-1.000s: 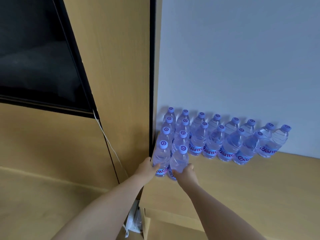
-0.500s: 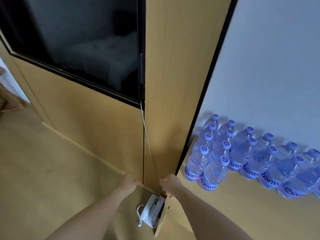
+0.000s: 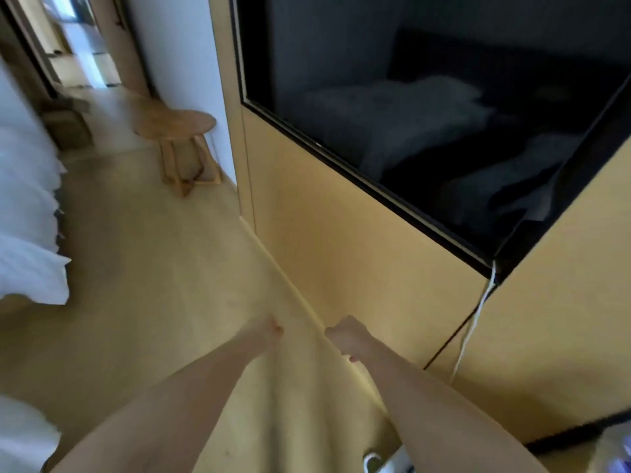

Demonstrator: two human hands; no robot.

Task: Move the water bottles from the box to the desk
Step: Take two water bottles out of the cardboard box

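Note:
My left hand and my right hand reach forward side by side over the wooden floor, both holding nothing, fingers loosely curled. Only a blurred purple-blue sliver of the water bottles shows, at the bottom right corner on the desk. A brown, blurred shape that may be the cardboard box stands on the floor far back on the left.
A dark TV screen is set in a wooden wall panel on the right, with a white cable hanging below it. A round wooden side table stands ahead. White bedding lies on the left. A white phone sits at the bottom.
The view has swung left, away from the desk and its rows of bottles. Both hands let go of the two front bottles and have drawn back empty.

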